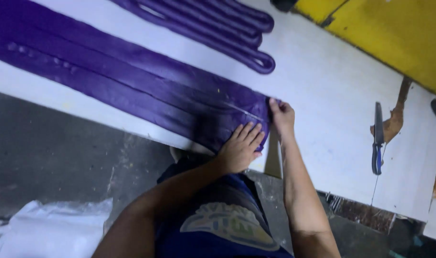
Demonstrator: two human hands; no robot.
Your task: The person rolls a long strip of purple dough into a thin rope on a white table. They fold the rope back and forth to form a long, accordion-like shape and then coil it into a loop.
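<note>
Head view shows a white table (323, 95) with a wide purple strap (132, 81) lying folded in flat layers across it, its end near the table's front edge. The left hand (242, 148) lies flat on that end, fingers straight and spread a little, palm down, pressing rather than gripping. The right hand (281, 117) sits just beside it at the strap's end corner, fingers curled onto the edge; whether they pinch the fabric I cannot tell. A second purple strap (218, 28), coiled in narrow loops, lies farther back. A knife (378, 138) with a blue handle rests well apart to the right. White plastic (51, 229) lies on the floor.
</note>
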